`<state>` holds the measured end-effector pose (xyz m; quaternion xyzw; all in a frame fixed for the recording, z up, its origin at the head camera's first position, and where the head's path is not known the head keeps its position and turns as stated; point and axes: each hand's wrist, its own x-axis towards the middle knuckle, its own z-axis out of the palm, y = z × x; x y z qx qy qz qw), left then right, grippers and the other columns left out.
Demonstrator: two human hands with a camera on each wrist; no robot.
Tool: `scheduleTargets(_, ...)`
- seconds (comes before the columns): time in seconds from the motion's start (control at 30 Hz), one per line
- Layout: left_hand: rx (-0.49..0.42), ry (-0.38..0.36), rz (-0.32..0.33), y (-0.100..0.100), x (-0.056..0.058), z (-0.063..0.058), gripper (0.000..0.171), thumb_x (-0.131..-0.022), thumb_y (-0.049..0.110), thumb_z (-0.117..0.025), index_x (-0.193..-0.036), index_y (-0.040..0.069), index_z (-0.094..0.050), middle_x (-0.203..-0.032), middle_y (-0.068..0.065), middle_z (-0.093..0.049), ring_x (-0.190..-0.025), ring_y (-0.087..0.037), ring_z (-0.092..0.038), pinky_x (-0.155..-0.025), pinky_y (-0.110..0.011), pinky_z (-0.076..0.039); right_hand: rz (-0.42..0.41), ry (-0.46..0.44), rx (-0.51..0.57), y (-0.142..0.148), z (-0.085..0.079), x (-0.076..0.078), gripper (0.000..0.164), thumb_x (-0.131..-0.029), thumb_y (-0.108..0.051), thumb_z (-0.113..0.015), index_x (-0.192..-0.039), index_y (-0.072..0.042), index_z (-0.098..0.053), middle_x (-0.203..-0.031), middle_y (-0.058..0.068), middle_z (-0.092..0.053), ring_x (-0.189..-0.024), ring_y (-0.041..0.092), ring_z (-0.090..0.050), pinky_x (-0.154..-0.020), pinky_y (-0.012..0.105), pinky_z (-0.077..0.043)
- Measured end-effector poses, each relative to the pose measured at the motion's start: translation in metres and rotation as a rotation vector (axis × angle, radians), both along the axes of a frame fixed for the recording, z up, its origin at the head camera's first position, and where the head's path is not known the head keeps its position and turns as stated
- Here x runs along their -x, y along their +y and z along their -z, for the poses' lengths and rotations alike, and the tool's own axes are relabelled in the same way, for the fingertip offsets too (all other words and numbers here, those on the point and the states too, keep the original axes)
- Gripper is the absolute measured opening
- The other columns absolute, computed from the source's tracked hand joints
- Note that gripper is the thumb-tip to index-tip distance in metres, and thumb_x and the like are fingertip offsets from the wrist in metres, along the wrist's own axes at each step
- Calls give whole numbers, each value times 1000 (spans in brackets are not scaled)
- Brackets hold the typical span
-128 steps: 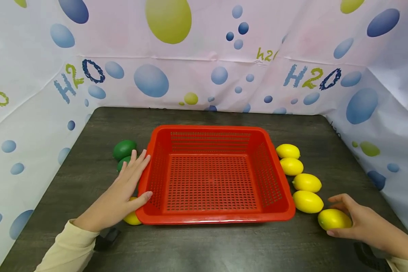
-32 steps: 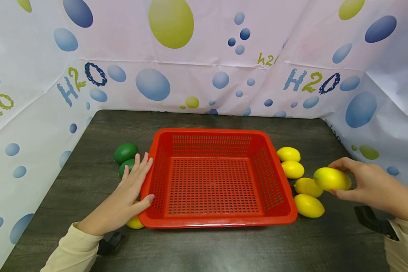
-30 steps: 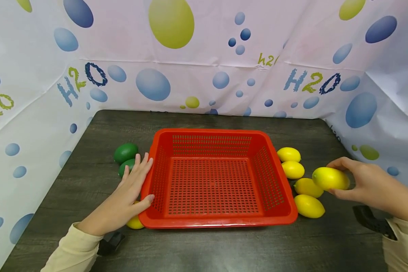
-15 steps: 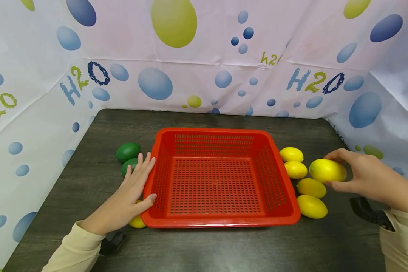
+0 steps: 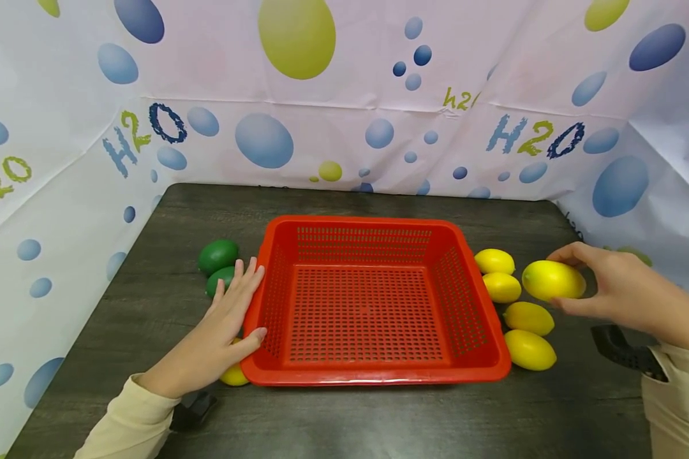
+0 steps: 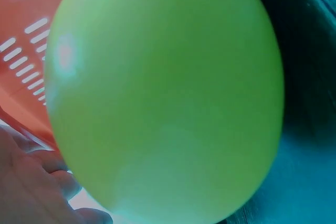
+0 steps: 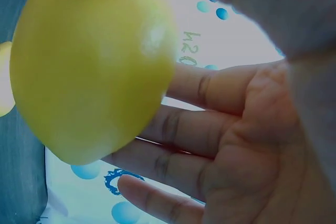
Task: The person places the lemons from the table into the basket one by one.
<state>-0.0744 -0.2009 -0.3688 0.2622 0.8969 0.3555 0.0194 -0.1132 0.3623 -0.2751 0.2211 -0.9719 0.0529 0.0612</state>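
My right hand [image 5: 622,287] pinches a yellow lemon [image 5: 553,280] between thumb and fingers, raised beside the row of lemons; the right wrist view shows the same lemon [image 7: 94,72] up close. My left hand [image 5: 212,341] lies with fingers spread against the left rim of the red plastic basket [image 5: 373,376]. Partly hidden under that hand is a yellow fruit [image 5: 235,376]. A big rounded fruit [image 6: 163,98], tinted green there, fills most of the left wrist view. Nothing lies inside the basket.
To the basket's right, several lemons [image 5: 530,349] form a slanting row on the dark wooden table [image 5: 379,421]. Two dark green fruits [image 5: 218,256] sit left of the basket, one partly behind my left fingers. A patterned sheet [image 5: 344,83] walls the back and sides.
My right hand has picked the nearest lemon up off the table and carried it away from me, slightly leftward. My left hand stays at the basket rim.
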Motion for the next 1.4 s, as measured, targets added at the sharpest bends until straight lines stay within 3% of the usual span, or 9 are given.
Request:
scheduleTargets(0.23,6,5,3,0,0,1,86,-103,21,-56,-167,13,1,-173,-10,7,-156,-32,16,-119,-63,13,18,-41,3,-8,-4,4,58,-70,-20,-95,-116,-4,-64,-99,4,-72,-71,7,-56,-57,27,-46)
scheduleTargets(0.63,13,-13,-15,-1,-2,-1,86,-103,21,-57,-167,14,1,-173,-6,8,-156,-31,17,-120,-61,14,6,-137,3,-34,-13,24,57,-76,-25,-91,-120,-3,-63,-106,6,-72,-79,14,-59,-66,34,-50)
scheduleTargets(0.83,22,-26,-7,2,-1,-1,86,-104,22,-57,-167,15,1,-173,-4,6,-157,-30,16,-119,-63,13,-19,-163,9,-41,-10,28,54,-77,-24,-91,-118,-3,-63,-103,3,-72,-77,12,-58,-65,31,-51)
scheduleTargets(1.1,16,-27,-13,1,-4,0,85,-104,23,-56,-167,13,0,-173,-5,6,-157,-31,16,-119,-64,14,-78,-191,34,-56,-8,40,50,-79,-24,-89,-117,-5,-64,-106,4,-72,-85,13,-63,-72,36,-56)
scheduleTargets(1.4,11,-22,-5,1,-2,-1,84,-105,24,-55,-167,14,1,-173,-5,7,-157,-30,16,-120,-62,14,-69,-245,24,-67,-9,45,48,-81,-24,-86,-119,-5,-64,-104,3,-71,-80,11,-60,-69,33,-53)
